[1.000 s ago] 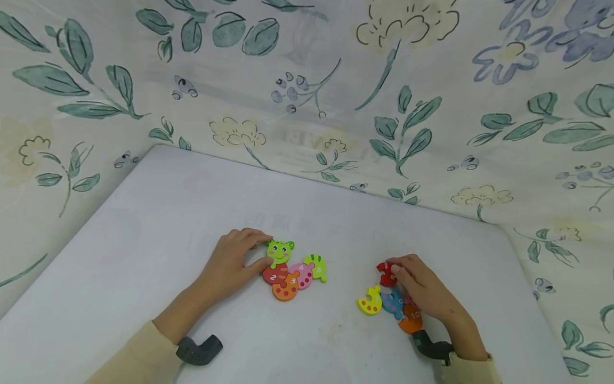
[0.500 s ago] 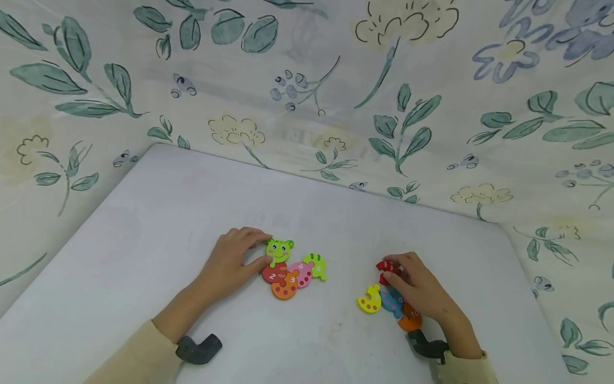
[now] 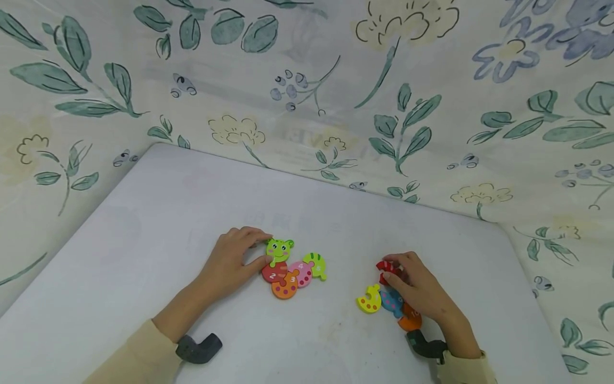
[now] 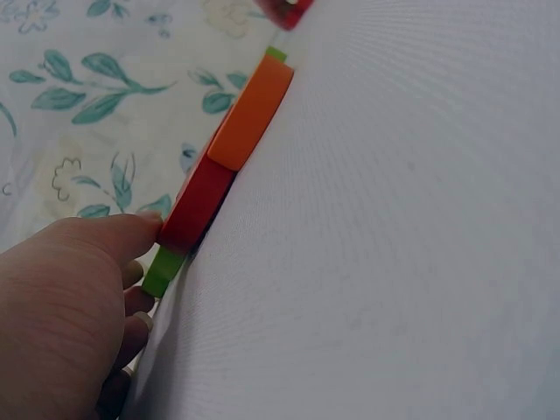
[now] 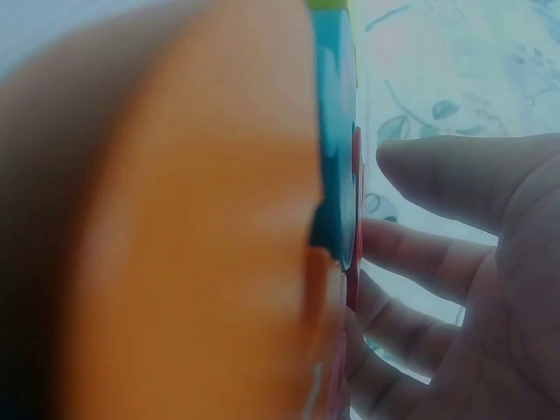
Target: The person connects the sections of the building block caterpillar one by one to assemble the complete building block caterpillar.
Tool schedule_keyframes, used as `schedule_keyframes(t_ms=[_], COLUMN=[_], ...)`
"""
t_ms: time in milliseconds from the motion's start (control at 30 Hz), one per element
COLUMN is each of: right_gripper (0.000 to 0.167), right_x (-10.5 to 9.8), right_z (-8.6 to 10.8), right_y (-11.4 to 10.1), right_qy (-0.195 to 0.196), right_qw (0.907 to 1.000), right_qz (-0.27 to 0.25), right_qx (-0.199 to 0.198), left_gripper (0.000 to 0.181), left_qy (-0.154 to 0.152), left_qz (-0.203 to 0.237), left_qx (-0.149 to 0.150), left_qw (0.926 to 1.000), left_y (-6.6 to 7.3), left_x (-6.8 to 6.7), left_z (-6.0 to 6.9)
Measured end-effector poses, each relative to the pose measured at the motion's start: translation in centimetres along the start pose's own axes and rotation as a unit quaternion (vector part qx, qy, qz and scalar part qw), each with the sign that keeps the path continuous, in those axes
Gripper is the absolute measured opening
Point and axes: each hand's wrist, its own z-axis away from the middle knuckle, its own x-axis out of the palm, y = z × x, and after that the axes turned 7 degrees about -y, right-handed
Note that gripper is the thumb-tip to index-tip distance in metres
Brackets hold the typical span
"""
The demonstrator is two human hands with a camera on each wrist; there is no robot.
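My left hand (image 3: 233,265) holds the green caterpillar head (image 3: 279,250) between thumb and fingers. Joined below it are a red piece 2 (image 3: 273,273), an orange piece 3 (image 3: 285,286), a pink piece 4 (image 3: 301,274) and a light green striped piece (image 3: 315,265). My right hand (image 3: 423,285) pinches a red piece (image 3: 385,272) with thumb and fingers. Just below that piece lie a yellow piece (image 3: 369,301), a blue piece (image 3: 392,302) and an orange piece (image 3: 410,319), partly covered by the hand. In the right wrist view the orange piece (image 5: 201,236) looms large and blurred.
The pieces lie on a white tabletop (image 3: 216,186). Behind it and at its sides hangs a floral-patterned cloth (image 3: 307,80). Dark curved bands (image 3: 199,349) sit at both wrists, next to beige sleeves.
The right thumb has shifted left and down across the red piece, whose stripes now show. My left hand and its joined pieces have stayed in place.
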Motion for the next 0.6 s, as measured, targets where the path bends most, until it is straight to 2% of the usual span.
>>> schedule_keyframes(t_ms=[600], right_gripper=[0.042], right_x=[0.04], right_z=[0.2], right_y=[-0.35], right_qy=[0.002], right_qw=[1.0], right_qz=[0.005], right_qx=[-0.003], left_gripper=[0.048], left_qy=[0.0], left_qz=[0.0], left_qx=[0.001], left_qw=[1.0], left_y=[-0.16], left_x=[0.15], left_z=[-0.06])
